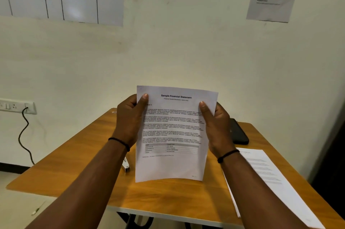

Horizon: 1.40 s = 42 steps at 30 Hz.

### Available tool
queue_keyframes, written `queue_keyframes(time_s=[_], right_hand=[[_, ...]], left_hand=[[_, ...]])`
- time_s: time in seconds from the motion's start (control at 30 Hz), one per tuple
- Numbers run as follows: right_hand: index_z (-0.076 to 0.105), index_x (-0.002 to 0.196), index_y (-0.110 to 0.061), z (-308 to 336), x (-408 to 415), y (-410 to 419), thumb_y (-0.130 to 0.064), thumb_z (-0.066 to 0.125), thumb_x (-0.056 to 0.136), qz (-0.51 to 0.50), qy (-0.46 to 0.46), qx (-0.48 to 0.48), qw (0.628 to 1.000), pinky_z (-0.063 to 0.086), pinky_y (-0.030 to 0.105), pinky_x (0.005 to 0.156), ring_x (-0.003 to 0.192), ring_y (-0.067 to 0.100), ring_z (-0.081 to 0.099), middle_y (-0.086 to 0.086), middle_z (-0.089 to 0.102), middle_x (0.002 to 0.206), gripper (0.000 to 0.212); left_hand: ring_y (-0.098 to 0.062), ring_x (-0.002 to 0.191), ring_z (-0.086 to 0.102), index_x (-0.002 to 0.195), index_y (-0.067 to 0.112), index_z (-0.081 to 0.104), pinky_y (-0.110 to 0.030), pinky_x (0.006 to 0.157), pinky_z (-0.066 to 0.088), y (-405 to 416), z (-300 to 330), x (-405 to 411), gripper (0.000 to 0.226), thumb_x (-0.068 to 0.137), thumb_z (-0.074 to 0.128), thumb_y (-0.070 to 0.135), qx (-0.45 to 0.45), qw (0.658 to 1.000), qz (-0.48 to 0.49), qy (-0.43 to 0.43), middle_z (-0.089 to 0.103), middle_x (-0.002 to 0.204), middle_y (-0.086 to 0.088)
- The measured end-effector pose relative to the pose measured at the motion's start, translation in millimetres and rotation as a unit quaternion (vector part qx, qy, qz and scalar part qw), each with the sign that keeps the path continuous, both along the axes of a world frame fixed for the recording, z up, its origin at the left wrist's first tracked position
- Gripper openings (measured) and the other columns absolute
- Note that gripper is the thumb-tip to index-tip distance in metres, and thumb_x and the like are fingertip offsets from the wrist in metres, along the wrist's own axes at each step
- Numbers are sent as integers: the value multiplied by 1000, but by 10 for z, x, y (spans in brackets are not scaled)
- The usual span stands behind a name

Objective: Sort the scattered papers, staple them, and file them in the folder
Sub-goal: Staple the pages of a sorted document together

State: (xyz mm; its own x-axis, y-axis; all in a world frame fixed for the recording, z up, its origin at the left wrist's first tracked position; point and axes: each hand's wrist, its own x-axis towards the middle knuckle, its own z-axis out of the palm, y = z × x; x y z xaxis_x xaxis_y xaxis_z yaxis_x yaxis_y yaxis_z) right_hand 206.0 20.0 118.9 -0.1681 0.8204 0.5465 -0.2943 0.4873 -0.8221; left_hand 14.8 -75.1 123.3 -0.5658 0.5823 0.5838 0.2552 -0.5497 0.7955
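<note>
White printed sheet [174,135] stands upright above the table [78,169], your left grip [128,120] and right grip [217,126] holding its side edges.

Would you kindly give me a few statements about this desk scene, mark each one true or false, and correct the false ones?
1. Both hands hold the sheet headed "Sample Financial Statement" above the wooden table. True: the left hand grips its left edge and the right hand its right edge.
2. The stapler is in the right hand. False: it lies on the table, below the left wrist.
3. More printed papers lie on the table to the right. True.
4. The black phone rests on top of those papers. False: it lies on the bare table behind the right hand, apart from them.
5. A cable is plugged into the wall socket. True.
</note>
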Motion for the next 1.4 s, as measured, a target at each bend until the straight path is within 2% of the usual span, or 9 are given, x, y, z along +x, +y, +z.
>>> queue_keyframes(time_s=[0.13,0.27,0.4,0.67,0.87,1.17,1.23,1.3,1.4], right_hand=[[67,101,-19,23,16,17,-25,65,94,-5,1,4,1000,58,26,67,81,15,73,-4,76,90,10],[66,99,-17,40,38,6,-26,65,93,-24,51,-14,998,60,30,69,82,17,73,-2,75,90,11],[67,95,-20,83,68,18,-22,66,93,-37,84,-21,996,58,23,66,80,12,72,-9,75,84,3],[70,92,-18,152,56,73,-15,72,88,-32,127,-54,990,56,24,68,78,9,69,-9,74,82,5],[70,93,-20,130,28,68,-19,72,88,-29,130,-73,988,59,42,81,88,22,69,4,73,93,5],[70,90,-20,160,2,47,-18,70,90,-24,132,-90,987,57,50,87,88,25,68,7,73,94,2],[71,89,-20,160,-3,33,-18,71,89,-25,130,-94,987,56,54,89,92,30,68,12,73,98,2],[72,91,-19,205,6,18,-19,72,88,-30,123,-85,988,56,53,89,94,33,69,16,72,103,2],[72,92,-15,322,41,12,-18,73,88,-52,103,-74,991,57,41,80,84,23,67,15,73,103,5]], left_hand=[[-2,67,68,98,-7,67,-16,61,53,-2,61,-21,24,98,58,16,7,1000,13,-1,73,76,6],[-2,69,69,97,7,70,-16,62,54,-18,39,-31,14,98,59,15,9,1000,4,-10,75,76,11],[-6,71,69,92,15,72,-19,65,55,-10,76,-58,12,96,62,17,20,999,4,-25,75,78,10],[-7,71,69,89,14,72,-20,67,56,0,97,-102,11,94,63,14,23,999,-12,-34,76,77,8],[-11,75,69,90,15,73,-25,69,57,5,79,-102,12,94,63,17,41,997,-11,-65,76,82,7],[-9,66,66,87,13,73,-20,57,52,1,101,-129,12,94,64,15,39,997,-8,-73,74,75,6],[-10,69,68,87,13,73,-22,60,54,-7,109,-144,11,93,64,15,38,997,-4,-67,75,76,6],[-15,73,70,88,14,74,-28,64,58,-16,142,-184,11,93,65,16,35,998,1,-58,75,79,3],[-21,74,69,85,14,74,-36,65,58,-43,209,-223,12,93,66,17,29,998,11,-49,75,79,-1]])
